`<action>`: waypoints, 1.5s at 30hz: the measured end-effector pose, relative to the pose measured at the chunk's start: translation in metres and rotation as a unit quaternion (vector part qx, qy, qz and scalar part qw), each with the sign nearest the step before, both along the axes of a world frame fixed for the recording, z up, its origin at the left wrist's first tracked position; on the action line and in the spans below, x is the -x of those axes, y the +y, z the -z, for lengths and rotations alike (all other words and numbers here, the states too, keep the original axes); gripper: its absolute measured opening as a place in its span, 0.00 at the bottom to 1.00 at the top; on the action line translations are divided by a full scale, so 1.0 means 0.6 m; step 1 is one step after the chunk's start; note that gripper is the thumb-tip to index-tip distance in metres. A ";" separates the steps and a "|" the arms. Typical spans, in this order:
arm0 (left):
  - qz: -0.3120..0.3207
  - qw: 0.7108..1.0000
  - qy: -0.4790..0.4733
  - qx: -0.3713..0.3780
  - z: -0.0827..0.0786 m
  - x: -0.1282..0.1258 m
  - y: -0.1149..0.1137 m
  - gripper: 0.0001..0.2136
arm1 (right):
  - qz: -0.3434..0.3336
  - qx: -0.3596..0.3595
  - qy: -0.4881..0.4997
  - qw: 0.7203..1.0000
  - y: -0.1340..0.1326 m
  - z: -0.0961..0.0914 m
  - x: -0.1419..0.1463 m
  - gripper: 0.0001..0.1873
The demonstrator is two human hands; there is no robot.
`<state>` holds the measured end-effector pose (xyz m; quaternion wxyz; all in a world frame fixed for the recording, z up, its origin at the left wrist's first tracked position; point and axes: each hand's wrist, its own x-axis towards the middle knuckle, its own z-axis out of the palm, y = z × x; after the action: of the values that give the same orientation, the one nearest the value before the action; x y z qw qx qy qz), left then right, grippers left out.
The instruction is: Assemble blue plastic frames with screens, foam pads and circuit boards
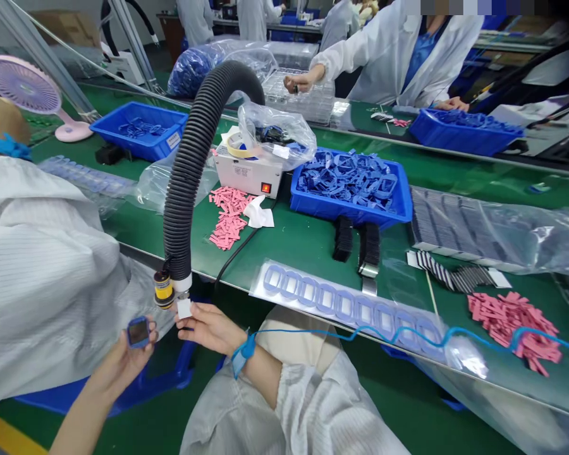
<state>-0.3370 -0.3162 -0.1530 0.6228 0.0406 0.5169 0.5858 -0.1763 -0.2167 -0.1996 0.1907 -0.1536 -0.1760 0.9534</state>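
My left hand [127, 361] is closed around a small blue frame with a dark square window [138, 332], held up in front of my lap. My right hand [214, 328] pinches a small white square piece [184, 308] between thumb and fingers. The white piece is right under the metal nozzle end of a black corrugated hose [177, 208]; I cannot tell whether they touch. Beside the hose end is a yellow and black cylinder [164, 289]. A blue wrist strap [244, 355] with a coiled blue cord sits on my right wrist.
Along the bench edge lies a strip of clear blue frames [346, 306]. Behind are pink strips [228, 215], a white box with a lit red switch [246, 175], black stacks [370, 246] and a blue bin [351, 215] of blue parts. A co-worker's white sleeve [52, 253] is close on the left.
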 end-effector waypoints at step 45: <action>0.257 0.935 -0.126 -0.210 -0.169 -0.506 0.114 0.14 | 0.471 -0.193 -0.216 0.833 -0.069 -0.235 -0.471 0.15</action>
<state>-0.0335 -0.2477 -0.0518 0.7893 0.2279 0.2714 0.5014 0.1061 -0.2582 -0.0583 0.5995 -0.3797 -0.2997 0.6377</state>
